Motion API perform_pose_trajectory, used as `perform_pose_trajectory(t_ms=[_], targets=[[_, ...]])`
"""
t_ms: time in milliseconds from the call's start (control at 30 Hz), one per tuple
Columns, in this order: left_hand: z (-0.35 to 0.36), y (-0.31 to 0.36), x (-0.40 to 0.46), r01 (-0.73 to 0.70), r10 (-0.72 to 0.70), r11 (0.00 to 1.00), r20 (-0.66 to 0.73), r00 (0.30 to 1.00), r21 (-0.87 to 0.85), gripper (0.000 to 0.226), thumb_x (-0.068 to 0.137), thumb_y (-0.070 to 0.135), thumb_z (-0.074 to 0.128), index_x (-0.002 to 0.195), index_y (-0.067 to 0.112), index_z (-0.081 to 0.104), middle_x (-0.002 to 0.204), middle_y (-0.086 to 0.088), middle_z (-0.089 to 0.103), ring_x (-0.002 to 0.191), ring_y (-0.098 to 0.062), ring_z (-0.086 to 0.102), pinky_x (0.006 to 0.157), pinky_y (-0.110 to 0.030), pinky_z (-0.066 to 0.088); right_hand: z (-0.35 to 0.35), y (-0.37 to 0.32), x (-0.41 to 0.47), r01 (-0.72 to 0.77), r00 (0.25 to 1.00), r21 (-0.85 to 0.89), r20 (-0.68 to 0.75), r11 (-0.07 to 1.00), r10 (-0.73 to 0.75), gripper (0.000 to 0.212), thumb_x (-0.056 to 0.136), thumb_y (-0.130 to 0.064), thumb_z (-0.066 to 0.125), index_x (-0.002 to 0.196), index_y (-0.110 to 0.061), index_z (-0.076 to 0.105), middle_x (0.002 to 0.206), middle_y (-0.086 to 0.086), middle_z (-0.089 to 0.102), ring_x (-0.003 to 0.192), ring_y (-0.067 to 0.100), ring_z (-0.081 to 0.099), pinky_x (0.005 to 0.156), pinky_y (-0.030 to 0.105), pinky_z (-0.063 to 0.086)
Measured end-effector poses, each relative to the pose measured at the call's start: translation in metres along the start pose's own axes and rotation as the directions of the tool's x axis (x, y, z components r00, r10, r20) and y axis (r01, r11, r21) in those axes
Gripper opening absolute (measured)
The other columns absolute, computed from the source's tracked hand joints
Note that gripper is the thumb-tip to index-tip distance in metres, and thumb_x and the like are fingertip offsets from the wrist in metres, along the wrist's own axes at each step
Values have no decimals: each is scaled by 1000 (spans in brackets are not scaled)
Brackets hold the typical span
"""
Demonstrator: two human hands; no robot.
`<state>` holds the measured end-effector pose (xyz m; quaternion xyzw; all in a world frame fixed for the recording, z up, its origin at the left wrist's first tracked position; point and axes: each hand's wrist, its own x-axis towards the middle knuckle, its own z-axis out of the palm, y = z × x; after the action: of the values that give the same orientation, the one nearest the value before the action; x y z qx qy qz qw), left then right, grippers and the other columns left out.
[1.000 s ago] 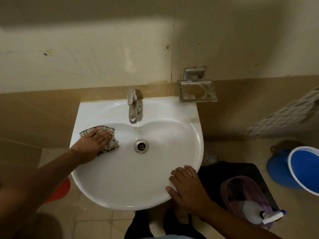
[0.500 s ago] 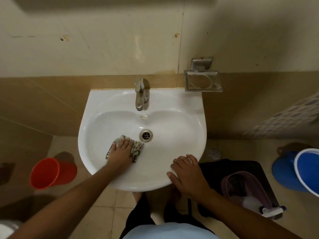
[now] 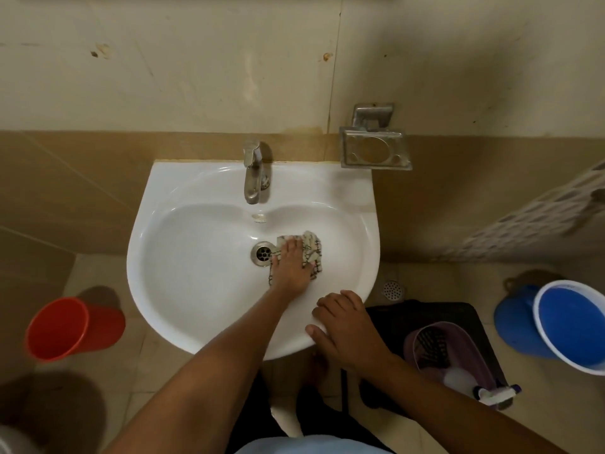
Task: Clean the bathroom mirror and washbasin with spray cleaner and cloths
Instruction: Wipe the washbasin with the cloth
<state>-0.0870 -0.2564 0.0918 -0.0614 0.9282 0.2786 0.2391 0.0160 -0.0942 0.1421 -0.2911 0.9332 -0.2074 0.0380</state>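
White glazed washbasin (image 3: 196, 296), rounded heart-shaped bowl, wall-mounted, glossy. All places rel. to it. Blue plastic bucket (image 3: 571, 326) w/ white rim on floor, far right. Orange plastic bucket (image 3: 62, 327), round, tipped on its side, floor to the left. Purple plastic basket (image 3: 458, 339) on a dark mat at lower right, holding a spray bottle (image 3: 491, 393), blurred. Metal soap dish (image 3: 375, 149), rectangular, on wall just past upper-right corner. Chrome tap (image 3: 252, 173) at back centre. Left hand (image 3: 291, 265) inside the bowl, fingers straight and flat, pressing a crumpled checked cloth (image 3: 312, 252) onto the porcelain just right of the round steel drain (image 3: 262, 253). Right hand (image 3: 347, 326) rests on front-right rim, fingers relaxed, spread over the edge.
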Motion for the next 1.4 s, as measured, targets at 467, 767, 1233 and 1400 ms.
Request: perform_pose_trajectory(t_ms=[467,767,1233,1400], targets=[[-105,-73,-138,-223,160,970,438,885,97,51,102,35,49,151,26,37,154,0,44,136,-19,44,105,-21,29,-21,-5,10,-159,976,247,-107,956,190,31,98,-32,39,89,-17,65,95,-5,67,92,12,57,87,27,37],[-152,-157,-137,-274,172,772,226,959,574,84,75,62,16,139,23,53,143,-1,57,134,-17,49,111,-29,32,-12,-20,8,-164,979,102,-108,981,175,19,95,-23,50,84,-15,63,87,-3,65,82,10,53,89,34,43],[-48,-66,-172,-467,463,875,62,884,126,45,97,48,36,132,23,50,117,4,66,101,-19,63,77,-33,48,-17,-70,-13,-467,798,297,-266,833,541,14,95,-24,56,101,-15,65,108,-3,62,103,10,51,83,26,38],[-89,-69,-174,-161,270,799,105,957,-580,20,101,35,48,105,26,66,108,-1,73,92,-13,69,85,-32,55,-18,-115,-18,-516,659,548,-236,658,714,9,96,-21,61,102,-17,67,99,-13,60,86,7,58,77,29,50]])
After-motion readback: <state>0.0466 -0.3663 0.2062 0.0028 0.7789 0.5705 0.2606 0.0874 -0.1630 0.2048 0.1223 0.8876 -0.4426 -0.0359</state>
